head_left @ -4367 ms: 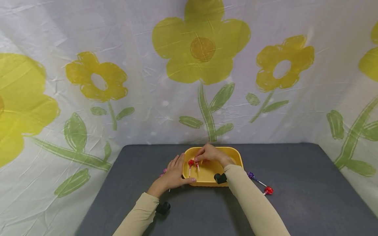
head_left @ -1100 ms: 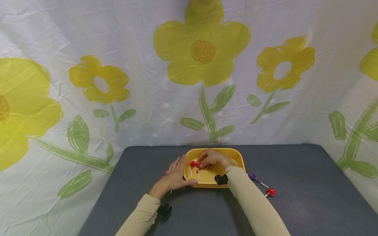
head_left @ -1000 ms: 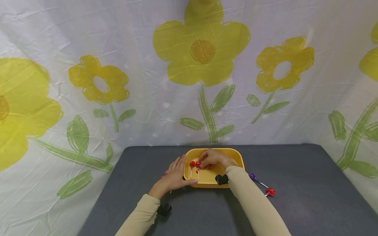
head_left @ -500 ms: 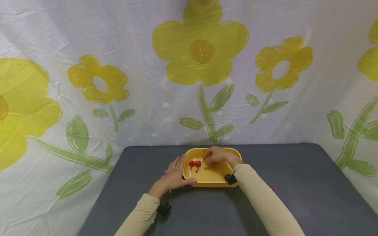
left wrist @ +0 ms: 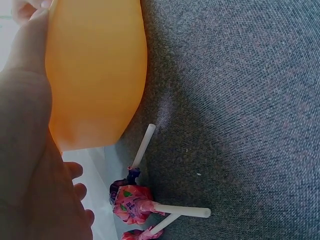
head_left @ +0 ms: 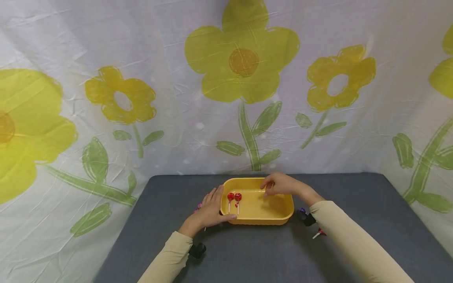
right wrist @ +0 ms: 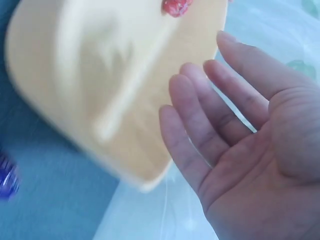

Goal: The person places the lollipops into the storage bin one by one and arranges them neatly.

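Note:
My left hand [head_left: 208,214] rests against the left end of a yellow tray [head_left: 262,221], fingers extended along its side and thumb over the front rim. Inside the tray, two red lollipops [head_left: 231,196] lie side by side at the left, sticks toward me. Over the right part of the tray is my right hand [head_left: 281,184], its fingers loosely bent and holding nothing. The right wrist view shows that palm [right wrist: 245,175] bare beside the tray wall. Pink and dark-wrapped lollipops [left wrist: 132,205] lie on the table by my left hand, mostly hidden in the head view.
Right of the tray, a purple lollipop [head_left: 302,211] and a red lollipop [head_left: 321,232] lie on the grey table [head_left: 354,204], partly covered by my right wrist and sleeve. Behind the table hangs a white cloth [head_left: 170,118] printed with yellow flowers.
My right hand let go of the second red lollipop, leaving it beside the first, and moved right across the tray. My left hand has stayed at the tray's left end.

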`<control>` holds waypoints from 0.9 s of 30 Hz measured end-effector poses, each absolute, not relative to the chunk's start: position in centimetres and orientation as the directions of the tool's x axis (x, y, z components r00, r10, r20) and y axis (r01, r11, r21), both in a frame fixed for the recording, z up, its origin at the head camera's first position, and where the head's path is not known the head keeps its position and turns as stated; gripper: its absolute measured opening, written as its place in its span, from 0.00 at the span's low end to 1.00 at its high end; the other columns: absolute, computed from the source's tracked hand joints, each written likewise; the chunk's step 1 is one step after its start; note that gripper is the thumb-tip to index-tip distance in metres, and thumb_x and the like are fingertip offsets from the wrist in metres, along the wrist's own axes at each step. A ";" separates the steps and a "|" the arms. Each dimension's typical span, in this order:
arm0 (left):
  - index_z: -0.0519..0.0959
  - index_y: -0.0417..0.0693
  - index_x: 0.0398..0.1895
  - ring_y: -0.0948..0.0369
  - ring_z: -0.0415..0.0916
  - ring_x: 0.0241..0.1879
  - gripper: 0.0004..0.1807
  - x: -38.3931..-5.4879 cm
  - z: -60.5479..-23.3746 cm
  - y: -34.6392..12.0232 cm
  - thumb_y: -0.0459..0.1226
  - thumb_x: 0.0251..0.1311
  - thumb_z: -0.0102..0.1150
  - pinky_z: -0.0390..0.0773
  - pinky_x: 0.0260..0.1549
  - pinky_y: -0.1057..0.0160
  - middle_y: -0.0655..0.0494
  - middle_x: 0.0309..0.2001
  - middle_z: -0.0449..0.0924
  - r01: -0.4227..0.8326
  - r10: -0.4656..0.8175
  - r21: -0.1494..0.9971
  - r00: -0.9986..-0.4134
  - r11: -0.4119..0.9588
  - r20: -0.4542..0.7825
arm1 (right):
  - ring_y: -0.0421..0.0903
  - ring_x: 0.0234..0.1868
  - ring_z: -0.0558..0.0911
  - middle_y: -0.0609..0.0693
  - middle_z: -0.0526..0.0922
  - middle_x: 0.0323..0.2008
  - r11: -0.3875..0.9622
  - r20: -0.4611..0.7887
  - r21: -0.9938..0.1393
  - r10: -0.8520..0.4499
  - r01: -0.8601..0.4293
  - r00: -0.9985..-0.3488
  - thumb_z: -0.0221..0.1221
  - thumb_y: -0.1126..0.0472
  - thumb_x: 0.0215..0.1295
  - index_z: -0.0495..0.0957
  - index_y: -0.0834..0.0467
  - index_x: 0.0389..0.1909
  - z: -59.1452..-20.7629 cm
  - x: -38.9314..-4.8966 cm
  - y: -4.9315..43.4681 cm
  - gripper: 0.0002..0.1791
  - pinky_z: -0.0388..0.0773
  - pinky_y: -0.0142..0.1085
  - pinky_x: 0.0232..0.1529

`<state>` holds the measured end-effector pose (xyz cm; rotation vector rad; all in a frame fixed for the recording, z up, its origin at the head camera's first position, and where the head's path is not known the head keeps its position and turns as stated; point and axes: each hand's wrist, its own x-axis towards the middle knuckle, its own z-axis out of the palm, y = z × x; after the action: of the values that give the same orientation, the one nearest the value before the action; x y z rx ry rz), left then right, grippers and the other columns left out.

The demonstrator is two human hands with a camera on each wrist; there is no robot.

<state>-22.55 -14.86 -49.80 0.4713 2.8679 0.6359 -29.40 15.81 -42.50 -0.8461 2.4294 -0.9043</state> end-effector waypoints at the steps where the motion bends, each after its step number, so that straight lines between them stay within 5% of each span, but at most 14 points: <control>1: 0.35 0.44 0.80 0.43 0.40 0.80 0.68 -22.5 -49.8 -14.9 0.71 0.50 0.60 0.43 0.77 0.39 0.44 0.81 0.40 0.267 0.338 0.436 -0.936 0.859 -0.093 | 0.41 0.36 0.81 0.53 0.87 0.38 0.605 -0.150 -0.685 -0.662 -0.405 -0.734 0.65 0.59 0.64 0.82 0.65 0.52 -42.3 -29.2 16.3 0.19 0.78 0.34 0.38; 19: 0.34 0.47 0.80 0.45 0.37 0.80 0.69 -22.5 -49.8 -14.7 0.72 0.49 0.59 0.41 0.77 0.40 0.46 0.81 0.39 0.248 0.322 0.438 -0.941 0.864 -0.103 | 0.43 0.39 0.85 0.52 0.87 0.41 0.612 0.001 -0.727 -0.453 -0.311 -0.892 0.65 0.56 0.64 0.82 0.61 0.51 -43.0 -24.5 25.6 0.17 0.80 0.30 0.38; 27: 0.34 0.47 0.80 0.45 0.37 0.80 0.69 -22.5 -49.9 -14.8 0.73 0.48 0.59 0.41 0.77 0.40 0.46 0.81 0.39 0.241 0.320 0.444 -0.941 0.863 -0.111 | 0.34 0.34 0.81 0.53 0.85 0.40 0.651 0.012 -0.719 -0.341 -0.245 -0.940 0.65 0.52 0.64 0.81 0.62 0.51 -46.1 -21.6 29.1 0.21 0.79 0.30 0.34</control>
<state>-22.48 -14.77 -49.85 0.4332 2.8557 0.6462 -21.62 29.05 -46.07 -0.4889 2.7402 -1.1649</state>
